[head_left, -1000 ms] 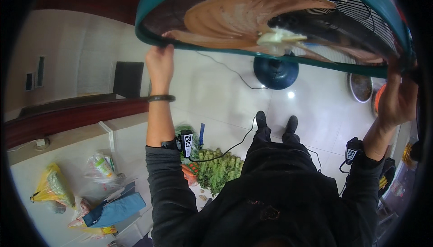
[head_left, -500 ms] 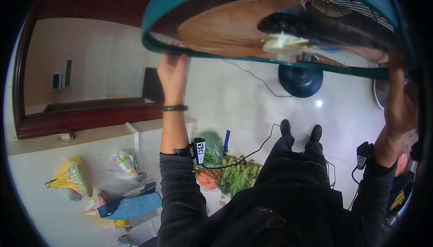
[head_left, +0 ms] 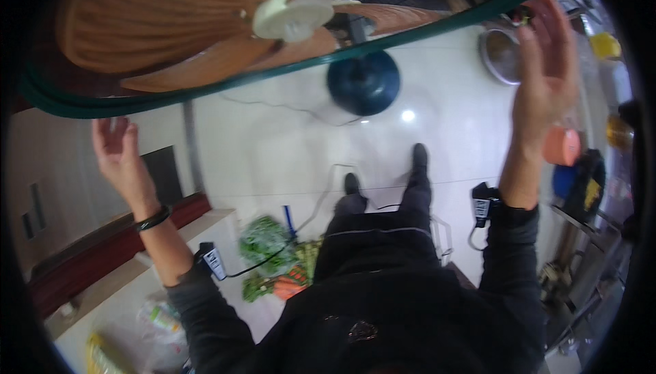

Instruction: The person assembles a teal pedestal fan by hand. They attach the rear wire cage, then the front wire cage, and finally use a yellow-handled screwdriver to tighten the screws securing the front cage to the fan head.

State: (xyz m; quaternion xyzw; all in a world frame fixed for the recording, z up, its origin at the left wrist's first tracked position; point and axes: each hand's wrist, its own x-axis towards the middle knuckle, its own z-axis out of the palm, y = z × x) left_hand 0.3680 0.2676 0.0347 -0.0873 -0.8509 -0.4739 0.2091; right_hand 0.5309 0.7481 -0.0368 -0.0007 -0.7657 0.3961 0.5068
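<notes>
A large fan (head_left: 297, 15) with brown blades, a pale hub and a green rim fills the top of the view, its front grille off. Just below the rim's left end is my left hand (head_left: 124, 159), fingers apart and slightly bent; whether the fingertips touch the rim I cannot tell. My right hand (head_left: 547, 66) is raised by the rim's right end, open, thumb and fingers spread, with nothing seen in it. The fan's round dark base (head_left: 363, 84) stands on the floor beneath, and part of the head is cut off by the picture's upper edge.
A thin cord (head_left: 280, 106) runs over the tiled floor by the base. Leafy greens (head_left: 266, 243) and carrots (head_left: 290, 284) lie at my left. A metal basin (head_left: 501, 56) and an orange container (head_left: 562, 146) are at the right. Bagged goods (head_left: 164, 323) lie lower left.
The view has swung, so the fan sits further left and closer. Both hands, earlier against the rim's two sides, now have their fingers apart, the right one spread away from it.
</notes>
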